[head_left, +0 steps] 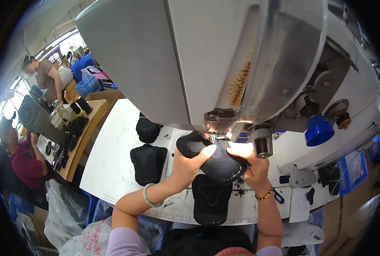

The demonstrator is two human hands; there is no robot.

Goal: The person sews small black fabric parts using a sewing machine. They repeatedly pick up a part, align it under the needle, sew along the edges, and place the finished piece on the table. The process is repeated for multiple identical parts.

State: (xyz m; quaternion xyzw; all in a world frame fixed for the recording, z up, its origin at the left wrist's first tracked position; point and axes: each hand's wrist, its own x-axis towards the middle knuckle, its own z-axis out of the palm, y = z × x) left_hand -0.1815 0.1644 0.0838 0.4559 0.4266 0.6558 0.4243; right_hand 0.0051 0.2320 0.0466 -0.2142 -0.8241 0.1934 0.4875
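A black textured shoe upper (224, 165) lies under the needle area (212, 137) of a large sewing machine (143, 51), lit by a small lamp. My left hand (185, 168) grips its left side, thumb pressed on top beside the oval opening. On the right edge, my right hand (255, 167) pinches the same upper, its thumb pointing toward the needle. White stitch marks show along the upper's near end. Just below it another black upper (211, 199) rests on the table, near my body. The fingers underneath the held piece are hidden.
Two more black pieces, one nearer (148, 164) and one farther (147, 129), lie left on the white table (109, 162). At right are a blue-handled small tool (278, 196) and a grey metal part (301, 177). Plastic bags (66, 209) hang below left; co-workers sit and stand beyond.
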